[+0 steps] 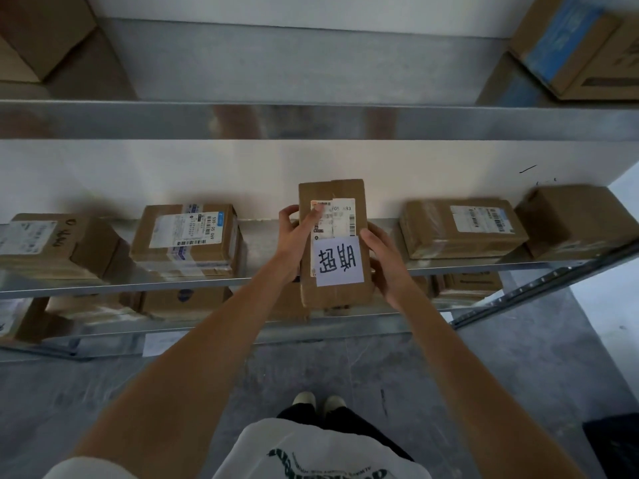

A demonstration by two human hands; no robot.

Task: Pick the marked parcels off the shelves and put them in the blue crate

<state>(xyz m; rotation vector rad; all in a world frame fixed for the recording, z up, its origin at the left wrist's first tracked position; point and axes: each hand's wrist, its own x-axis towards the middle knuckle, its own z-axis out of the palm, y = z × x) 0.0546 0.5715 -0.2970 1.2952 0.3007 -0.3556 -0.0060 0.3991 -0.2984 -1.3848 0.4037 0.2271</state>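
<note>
Hands are both clamped on the marked parcel [333, 243], left hand [297, 233] and right hand [383, 264] on opposite sides. I hold it label-up just clear of the shelf [207, 280] front, probably to read its white note [339, 261]; no blue crate visible.

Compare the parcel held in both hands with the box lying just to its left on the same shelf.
The held parcel carries a white handwritten note below its shipping label; the shelf box has only a printed label and tape. The held parcel is gripped by the left hand and right hand, its long side running away from the person; the shelf box lies flat, untouched, long side along the shelf. Both are brown cardboard with printed labels.
</note>
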